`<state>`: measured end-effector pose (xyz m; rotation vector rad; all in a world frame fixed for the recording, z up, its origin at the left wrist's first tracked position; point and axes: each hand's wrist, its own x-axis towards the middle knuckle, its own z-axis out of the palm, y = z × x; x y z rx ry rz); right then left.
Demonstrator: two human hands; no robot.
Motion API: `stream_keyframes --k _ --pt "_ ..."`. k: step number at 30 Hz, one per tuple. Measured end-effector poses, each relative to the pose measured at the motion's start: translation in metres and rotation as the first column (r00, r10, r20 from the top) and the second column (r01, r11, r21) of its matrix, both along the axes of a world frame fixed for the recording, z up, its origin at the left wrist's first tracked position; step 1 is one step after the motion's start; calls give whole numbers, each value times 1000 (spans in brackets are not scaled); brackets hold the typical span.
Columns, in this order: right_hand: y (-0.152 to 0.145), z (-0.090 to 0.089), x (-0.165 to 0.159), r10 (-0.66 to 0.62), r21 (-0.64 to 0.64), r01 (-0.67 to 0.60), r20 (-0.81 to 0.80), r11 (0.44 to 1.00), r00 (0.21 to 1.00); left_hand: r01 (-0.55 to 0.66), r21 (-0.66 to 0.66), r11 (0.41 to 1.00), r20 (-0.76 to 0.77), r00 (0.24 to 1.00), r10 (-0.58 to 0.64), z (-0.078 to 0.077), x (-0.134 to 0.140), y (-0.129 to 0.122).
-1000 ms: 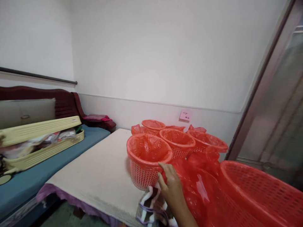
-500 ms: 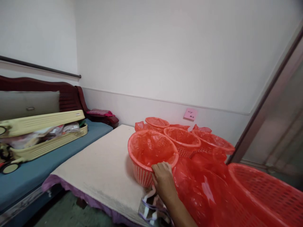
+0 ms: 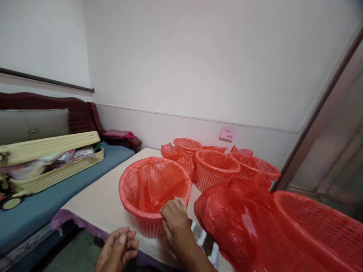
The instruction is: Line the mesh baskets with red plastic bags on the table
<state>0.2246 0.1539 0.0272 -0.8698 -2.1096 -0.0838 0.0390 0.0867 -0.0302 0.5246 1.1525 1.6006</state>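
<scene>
While the right hand (image 3: 176, 223) gripped the near rim of a red basket (image 3: 149, 226), the basket sat close to the front edge of the table (image 3: 106, 206). The rim was easy to grab, so that hand may have been keeping the basket steady. A thin red bag (image 3: 154, 183) lined the inside, spread wide, perhaps so its mouth would stay open. The left hand (image 3: 117, 249) was close by, fingers loosely bent, seeming to hold nothing and apart from the basket. A striped cloth (image 3: 209, 243) lay between the right hand and a heap of red bags (image 3: 221, 213). More baskets (image 3: 211, 179) stood toward the wall (image 3: 170, 75), maybe to leave room in front. A yellow suitcase (image 3: 59, 145) lay partly open on the bed (image 3: 75, 179).
</scene>
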Motion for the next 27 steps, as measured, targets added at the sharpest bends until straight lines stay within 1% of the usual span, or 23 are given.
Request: stream_keyframes --k 3,7,10,13,16,19,24,27 --pt "-1 2 -4 41 -54 -42 -22 998 999 -5 59 998 68 998 1 21 -7 9" --pt "-4 0 -9 67 -81 -69 -25 994 997 -17 164 986 31 999 12 41 -10 19" --pt "-6 1 -10 63 -97 -60 21 993 998 -39 140 989 55 998 32 53 -13 27" --pt "-10 5 -7 86 -86 -81 62 993 994 -56 101 993 74 996 48 59 -16 33" --pt "-14 8 -2 80 -44 -78 28 996 996 -58 96 994 74 996 51 57 -20 37" --pt "-14 6 3 50 -19 -50 9 999 999 -52 106 993 126 991 39 48 -24 37" --pt "-10 -3 5 11 7 -12 64 1000 998 -98 64 993 286 955 75 36 -30 35" --pt "-10 -7 4 7 21 -9 89 1000 996 -50 68 996 323 946 26 35 -32 35"
